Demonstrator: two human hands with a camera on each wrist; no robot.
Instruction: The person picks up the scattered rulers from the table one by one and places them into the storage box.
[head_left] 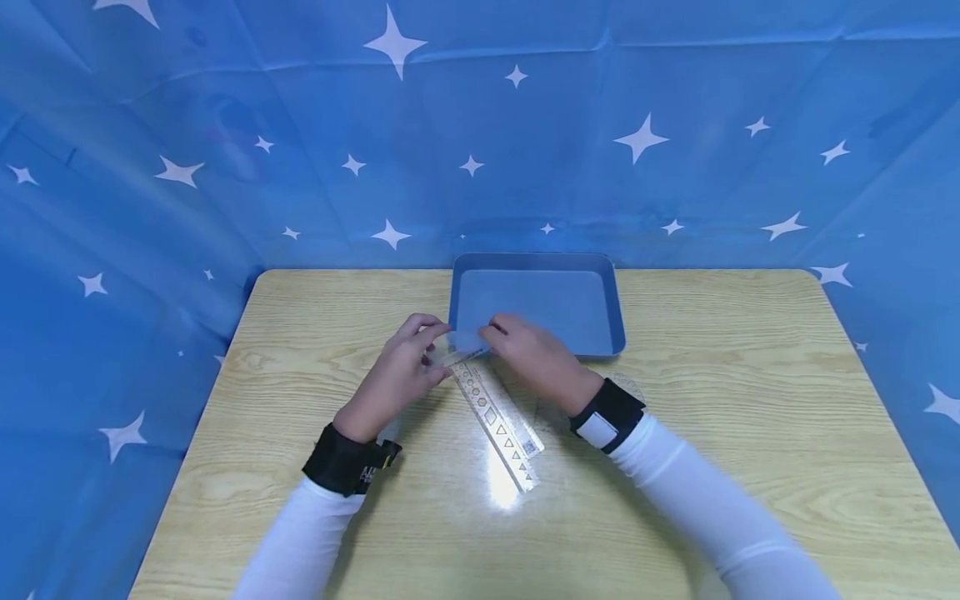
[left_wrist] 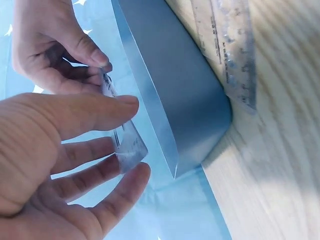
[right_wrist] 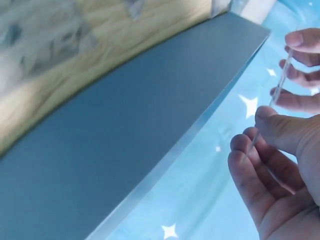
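Between both hands, over the near left corner of a blue tray (head_left: 615, 312), is a clear plastic set square (left_wrist: 131, 150) with dark printed markings. My left hand (head_left: 397, 375) holds one end, thumb on one face and fingers behind it. At the other end, my right hand (head_left: 528, 354) pinches it between thumb and fingertips. The right wrist view shows the set square (right_wrist: 282, 79) nearly edge-on. On the table just below the hands lie a clear stencil ruler (head_left: 491, 414) with cut-out shapes and a second clear ruler (head_left: 529, 444) alongside it.
A clear, rounded protractor (head_left: 626, 385) lies by the right wrist, partly hidden by it. The tray stands at the back middle of the wooden table (head_left: 720, 417). Behind the table hangs a blue curtain (head_left: 555, 150) with white stars.
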